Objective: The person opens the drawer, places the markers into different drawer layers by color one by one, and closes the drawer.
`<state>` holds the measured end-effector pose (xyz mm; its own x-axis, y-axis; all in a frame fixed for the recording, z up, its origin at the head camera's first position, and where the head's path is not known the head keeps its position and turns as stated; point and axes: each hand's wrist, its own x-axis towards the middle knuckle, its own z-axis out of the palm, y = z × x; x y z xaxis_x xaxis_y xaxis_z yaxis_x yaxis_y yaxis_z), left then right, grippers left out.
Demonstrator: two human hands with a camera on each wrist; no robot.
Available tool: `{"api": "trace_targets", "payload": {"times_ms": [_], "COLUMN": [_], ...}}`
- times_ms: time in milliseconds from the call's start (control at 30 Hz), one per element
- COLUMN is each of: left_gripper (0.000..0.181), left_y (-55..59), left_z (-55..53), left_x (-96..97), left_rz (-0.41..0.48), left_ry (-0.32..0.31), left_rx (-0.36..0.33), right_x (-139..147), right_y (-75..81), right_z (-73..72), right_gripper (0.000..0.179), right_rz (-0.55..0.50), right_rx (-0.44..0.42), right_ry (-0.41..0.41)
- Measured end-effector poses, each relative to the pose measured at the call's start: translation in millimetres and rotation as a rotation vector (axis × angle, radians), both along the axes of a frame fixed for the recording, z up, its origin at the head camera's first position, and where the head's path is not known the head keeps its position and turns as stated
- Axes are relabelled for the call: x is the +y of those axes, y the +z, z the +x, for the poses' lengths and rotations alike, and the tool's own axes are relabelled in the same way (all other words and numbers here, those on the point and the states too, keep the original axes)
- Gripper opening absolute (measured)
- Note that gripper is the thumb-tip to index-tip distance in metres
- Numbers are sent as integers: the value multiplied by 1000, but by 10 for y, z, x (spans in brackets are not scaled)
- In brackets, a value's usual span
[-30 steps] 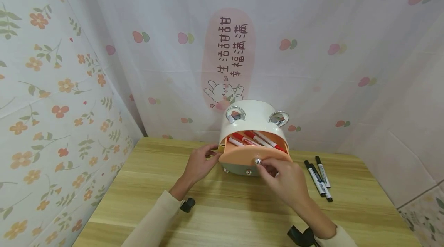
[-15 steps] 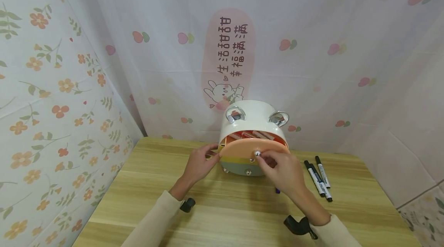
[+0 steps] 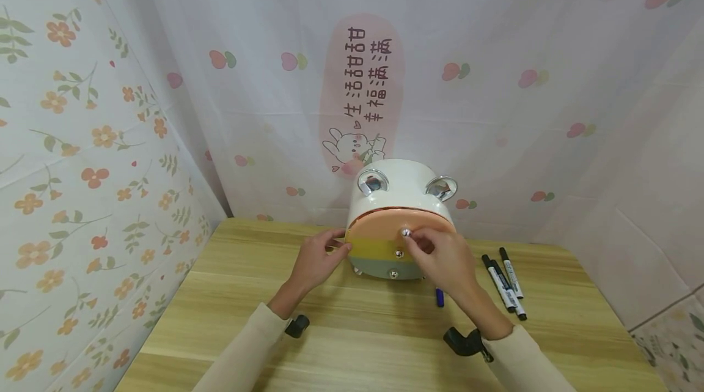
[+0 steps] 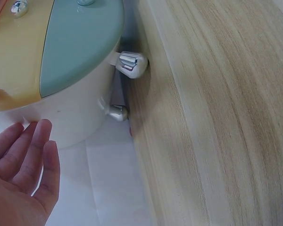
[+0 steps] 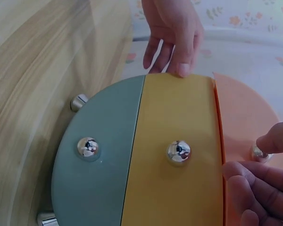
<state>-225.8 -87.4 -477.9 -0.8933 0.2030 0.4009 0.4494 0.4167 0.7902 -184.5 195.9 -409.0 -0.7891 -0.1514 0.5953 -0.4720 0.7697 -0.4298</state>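
Observation:
A small white drawer cabinet (image 3: 404,196) with two silver ring-shaped ears stands at the table's back. Its rounded front has an orange drawer (image 3: 379,222), a yellow drawer (image 5: 188,113) and a grey-green drawer (image 5: 106,117), each with a round silver knob. My right hand (image 3: 451,260) pinches the top knob (image 3: 406,233) between thumb and fingers. That drawer sits almost flush, with a thin gap along its edge in the right wrist view. My left hand (image 3: 316,260) touches the cabinet's left side, thumb at the yellow drawer's edge and relaxed fingers along the white wall.
Several black-capped markers (image 3: 503,285) lie on the wooden table (image 3: 352,343) right of the cabinet. A blue-purple pen end (image 3: 439,298) shows beside my right wrist. A printed white curtain (image 3: 264,135) hangs close behind the cabinet.
My right hand has pushed the orange drawer in by its knob, moving away from me. The red-and-white markers inside are now hidden, and the yellow drawer has come into view. The left hand stays put.

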Motion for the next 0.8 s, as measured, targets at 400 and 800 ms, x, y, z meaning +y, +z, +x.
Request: {"api": "trace_targets", "payload": {"times_ms": [400,800], "left_gripper": [30,33], "left_y": [-15,-18], "left_z": [-11,-9], "left_x": [-5,-13], "left_rz": [0,-4], "left_ry": [4,10], "left_rx": [9,5], "right_x": [-29,-35], "right_y": [24,19], "right_z": [-67,-82], "right_gripper": [20,20], "right_rz": [4,-5], "right_rx": [-58,-53], "right_ry": [-35,-29]}}
